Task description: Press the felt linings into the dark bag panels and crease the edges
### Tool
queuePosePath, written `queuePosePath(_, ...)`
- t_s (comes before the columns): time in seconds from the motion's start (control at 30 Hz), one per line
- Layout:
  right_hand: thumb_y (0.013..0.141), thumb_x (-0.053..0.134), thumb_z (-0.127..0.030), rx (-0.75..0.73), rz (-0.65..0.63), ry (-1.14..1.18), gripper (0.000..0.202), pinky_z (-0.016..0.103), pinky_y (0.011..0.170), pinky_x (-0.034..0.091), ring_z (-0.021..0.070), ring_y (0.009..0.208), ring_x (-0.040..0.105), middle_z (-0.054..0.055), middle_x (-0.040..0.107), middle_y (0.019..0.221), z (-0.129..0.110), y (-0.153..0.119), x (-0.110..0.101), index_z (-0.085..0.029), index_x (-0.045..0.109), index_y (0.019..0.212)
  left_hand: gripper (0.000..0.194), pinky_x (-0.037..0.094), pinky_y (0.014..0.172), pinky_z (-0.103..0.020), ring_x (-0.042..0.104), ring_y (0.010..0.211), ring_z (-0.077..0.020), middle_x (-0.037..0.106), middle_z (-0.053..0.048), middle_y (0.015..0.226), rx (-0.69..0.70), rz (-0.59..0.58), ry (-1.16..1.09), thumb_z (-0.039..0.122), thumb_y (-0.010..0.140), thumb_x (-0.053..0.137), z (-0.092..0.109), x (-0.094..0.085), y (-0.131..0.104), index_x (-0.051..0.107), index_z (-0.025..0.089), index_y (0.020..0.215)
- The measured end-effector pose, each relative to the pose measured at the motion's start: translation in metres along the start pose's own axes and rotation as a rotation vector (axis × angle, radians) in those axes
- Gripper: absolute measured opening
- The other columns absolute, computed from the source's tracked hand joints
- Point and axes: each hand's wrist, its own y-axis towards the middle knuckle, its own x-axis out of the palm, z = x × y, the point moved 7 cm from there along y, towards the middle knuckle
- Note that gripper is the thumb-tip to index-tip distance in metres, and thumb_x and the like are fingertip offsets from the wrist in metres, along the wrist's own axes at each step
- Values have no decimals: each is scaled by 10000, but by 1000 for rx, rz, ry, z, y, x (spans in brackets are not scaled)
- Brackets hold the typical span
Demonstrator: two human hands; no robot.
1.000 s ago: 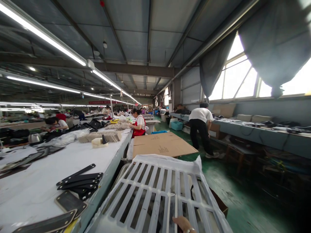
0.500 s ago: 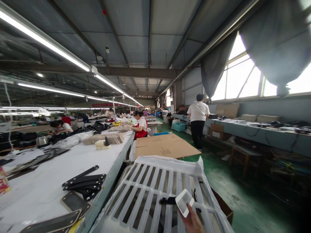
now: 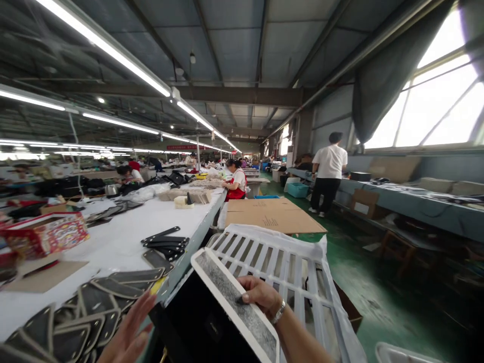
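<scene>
1. In front of the white slatted rack (image 3: 280, 277), holds up a white-rimmed panel (image 3: 227, 289) with a speckled grey face, tilted, its upper end leaning leftward.
2. At the panel's right edge, grasps with the right hand (image 3: 261, 295), thumb laid over the speckled face; wears a metallic band (image 3: 279, 311) on that wrist.
3. Directly left of the panel, has a black item (image 3: 200, 317) with a small label; cannot tell whether joined to the panel.
4. Near the black item's left corner, keeps the left hand (image 3: 128, 330) free of any grip, fingers extended; cannot tell about contact there.
5. Beside and behind that hand, on the white table (image 3: 124, 244), has overlapping dark pieces with pale edging (image 3: 96, 300), then black straps (image 3: 166, 244) and a red patterned box (image 3: 49, 237).
6. Beyond the rack, faces a flat cardboard sheet (image 3: 274, 214), with a seated co-worker in a red apron (image 3: 237, 184) near it.
</scene>
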Motion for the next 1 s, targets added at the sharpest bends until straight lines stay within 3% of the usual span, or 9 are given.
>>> queuePosePath(0.1,540,858,-292,71,-78,-13,416,205,522,477,116,559,588,35,654,708,28,9,26,-92,641,834,805,461,982,-405,554,1173,-327,629,-98,1244,-66,-160,-425,627,672,684,11,16,-13,488,228,1343)
queuePosePath(0.17,564,854,-365,71,-85,-66,466,208,574,474,111,607,588,29,650,760,36,10,36,-107,639,887,588,503,896,-386,664,965,-296,712,-110,1059,-162,-343,-451,454,692,754,14,29,-19,631,173,1193)
queuePosePath(0.23,649,769,-541,31,-56,-166,566,247,645,484,142,690,609,50,653,833,34,8,41,-120,622,997,433,516,833,-343,688,846,-251,737,-102,943,-175,-408,-403,379,717,757,13,29,-21,695,143,1075)
queuePosePath(0.37,813,425,-736,-30,-24,-537,737,400,828,485,250,958,613,130,627,1088,14,1,61,-149,498,1252,398,510,804,-310,685,816,-218,740,-84,917,-147,-298,-377,364,750,732,0,9,-23,692,137,1075)
queuePosePath(0.53,627,725,-614,47,32,-1371,1115,476,1124,217,325,1360,270,196,255,1499,6,3,101,-117,208,1480,472,506,839,-369,680,845,-251,737,-89,928,-113,-194,-347,391,754,707,0,-8,-25,657,117,1135)
queuePosePath(0.67,648,725,-358,-90,209,-1592,1061,470,1123,237,308,1363,257,188,256,1490,4,11,122,-117,132,1494,497,454,956,-372,634,1011,-262,702,-81,1081,51,-147,-114,402,800,622,29,-25,-30,610,123,1211)
queuePosePath(0.77,692,644,-273,-223,227,-1578,982,461,1125,250,285,1361,269,191,280,1467,9,18,127,-117,96,1492,707,408,1010,-343,553,1149,-254,594,-76,1281,211,-205,253,344,756,661,52,-36,-40,415,171,1395)
queuePosePath(0.87,717,610,-273,-293,221,-1527,932,475,1137,227,289,1382,221,193,265,1475,17,24,124,-101,104,1481,864,466,885,-316,633,958,-219,663,-54,1125,221,-215,591,242,743,638,56,-48,-46,196,210,1485)
queuePosePath(1.0,749,585,-307,-263,160,-1459,859,475,1130,249,287,1357,277,203,297,1455,35,34,120,-78,157,1457,805,473,776,-294,659,802,-212,698,-35,908,202,-158,796,206,792,538,53,-57,-46,144,197,1494)
